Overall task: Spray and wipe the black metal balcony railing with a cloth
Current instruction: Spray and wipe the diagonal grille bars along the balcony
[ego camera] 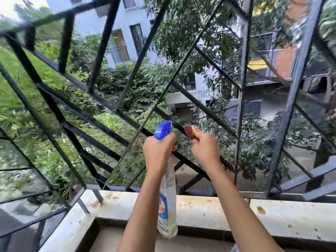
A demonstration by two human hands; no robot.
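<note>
**balcony_guy:** ok, so where's everything sitting right now?

**rustwatcher:** The left hand [160, 151] has its grip wrapped tight round the neck of the spray bottle [168, 206]. The bottle hangs down along the forearm, and its blue trigger head [162, 130] pokes up above the knuckles, pointing up and away toward the railing [101, 113]. The bottle is clear plastic with a blue and red label low on it.

**balcony_guy:** and the cloth?

**rustwatcher:** The right hand [205, 148] has it. The grip is closed on a small brownish cloth [190, 132], pinched up at the fingertips, just beside the trigger head. It's held right at one of the slanted black bars in the middle of the railing. It's too blurry to tell if it's actually pressing on the metal, tbh.

**balcony_guy:** what about the rest of the shot?

**rustwatcher:** Both arms reach out over a pale concrete ledge [200, 204] with orange rust spots on it. The railing bars cross in diagonals all over the view. Behind them there's a white building [123, 20] and lots of green trees [181, 33].
</note>
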